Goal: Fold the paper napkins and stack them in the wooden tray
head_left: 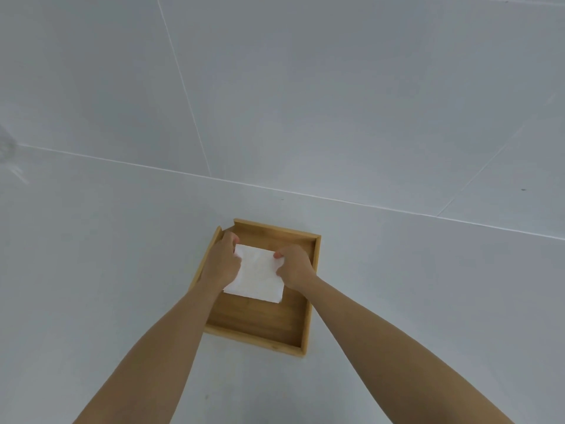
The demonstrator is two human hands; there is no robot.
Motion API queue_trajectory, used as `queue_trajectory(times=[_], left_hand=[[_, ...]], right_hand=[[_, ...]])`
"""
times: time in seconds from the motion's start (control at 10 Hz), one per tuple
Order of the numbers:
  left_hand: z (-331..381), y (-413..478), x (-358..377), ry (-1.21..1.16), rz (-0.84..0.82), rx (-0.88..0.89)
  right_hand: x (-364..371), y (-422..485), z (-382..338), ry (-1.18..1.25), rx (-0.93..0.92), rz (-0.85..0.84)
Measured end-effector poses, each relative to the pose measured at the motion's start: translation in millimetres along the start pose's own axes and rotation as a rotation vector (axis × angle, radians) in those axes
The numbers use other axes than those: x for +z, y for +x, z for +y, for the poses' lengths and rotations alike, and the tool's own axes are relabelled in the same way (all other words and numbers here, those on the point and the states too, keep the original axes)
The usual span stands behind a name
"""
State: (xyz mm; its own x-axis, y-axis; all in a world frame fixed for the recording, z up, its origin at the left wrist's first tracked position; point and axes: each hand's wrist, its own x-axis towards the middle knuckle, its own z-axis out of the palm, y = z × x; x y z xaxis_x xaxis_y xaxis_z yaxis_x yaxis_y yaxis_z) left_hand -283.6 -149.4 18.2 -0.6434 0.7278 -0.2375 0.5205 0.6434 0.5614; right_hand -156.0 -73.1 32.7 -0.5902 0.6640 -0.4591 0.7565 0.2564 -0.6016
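Pale grey tiled floor (336, 102) all around your grip

You see large grey tiles with thin white grout lines (305, 195): one runs across just beyond where you grip, another slants away from it on the far left. A small dark speck (523, 189) sits well off to the right, and a faint whitish smudge (12, 160) lies at the far left edge.

Single head-worn wide-angle view, looked forward and steeply down over both forearms. Left hand (221, 261) and right hand (295, 264) sat centre-frame, near; tiled floor (336, 102) filled everything beyond them.
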Motion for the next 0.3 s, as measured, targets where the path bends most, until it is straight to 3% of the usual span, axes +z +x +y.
queue_trajectory(times=[0.2,0.3], left_hand=[[-1.3,-2.8,2.5,0.203,-0.005,-0.012],[0.4,-8.7,4.4,0.466,0.062,0.083]], right_hand=[[0.4,-6.4,3.8,-0.108,-0.002,-0.087],[-1.1,-10.1,10.6,-0.132,0.000,-0.061]])
